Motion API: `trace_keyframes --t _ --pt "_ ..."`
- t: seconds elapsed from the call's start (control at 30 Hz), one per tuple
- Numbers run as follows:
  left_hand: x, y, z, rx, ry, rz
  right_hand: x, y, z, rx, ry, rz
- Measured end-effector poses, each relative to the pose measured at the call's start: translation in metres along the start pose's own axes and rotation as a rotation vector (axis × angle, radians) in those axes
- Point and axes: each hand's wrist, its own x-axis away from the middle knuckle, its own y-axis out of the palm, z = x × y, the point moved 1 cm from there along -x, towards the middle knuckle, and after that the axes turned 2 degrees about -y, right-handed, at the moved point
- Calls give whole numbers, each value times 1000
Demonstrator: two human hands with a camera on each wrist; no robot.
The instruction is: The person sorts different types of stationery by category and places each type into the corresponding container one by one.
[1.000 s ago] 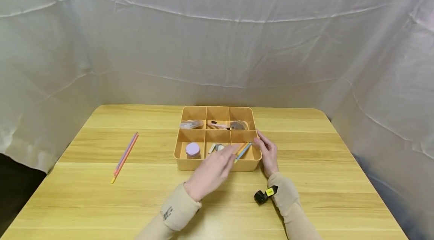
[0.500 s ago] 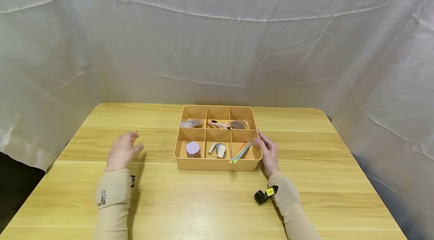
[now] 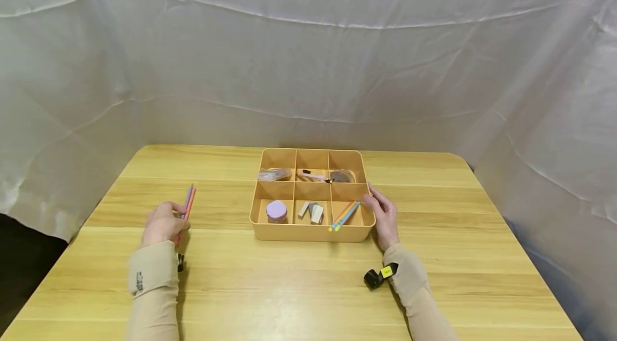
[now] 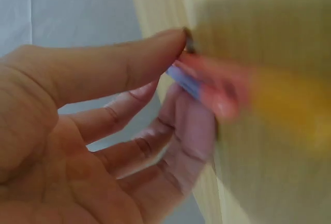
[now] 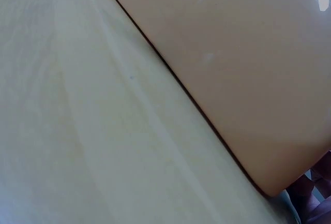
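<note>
On the table's left side, my left hand (image 3: 164,225) pinches a pink pencil (image 3: 192,203) and a purple pencil (image 3: 187,198) together between thumb and fingers. The left wrist view shows the pink pencil's end (image 4: 222,81) blurred, with a yellow-orange tip toward the camera. My right hand (image 3: 384,220) holds the right wall of a tan six-compartment organizer box (image 3: 308,232), thumb over the rim and fingers outside. Orange and blue pencils (image 3: 346,217) lean in its front right compartment. In the right wrist view, only some fingers (image 5: 310,195) show at the box's corner.
The front left compartment holds a purple-lidded jar (image 3: 277,211); the front middle one holds several erasers (image 3: 316,214). Behind them lie a clear plastic item (image 3: 274,174), a pink stick-like item with dark ends (image 3: 315,176) and a greyish round item (image 3: 341,176). Grey fabric (image 3: 308,62) surrounds the table.
My left hand has moved from the box to the table's left side and taken hold of the pink and purple pencils. My right hand has stayed at the box.
</note>
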Motion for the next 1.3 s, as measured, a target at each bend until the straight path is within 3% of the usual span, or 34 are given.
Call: trace_keyframes --t 0.4,0.73,0.93,1.3 --pt "-4 35 35 -54 110 112 0 0 -1 5 11 2" --pt "-1 46 53 -108 177 170 -1 1 -1 -4 5 10" --pt "-1 51 56 -76 166 144 -2 1 0 -5 1 15" --pt "-4 51 52 -96 196 168 -2 -1 2 -3 9 13"
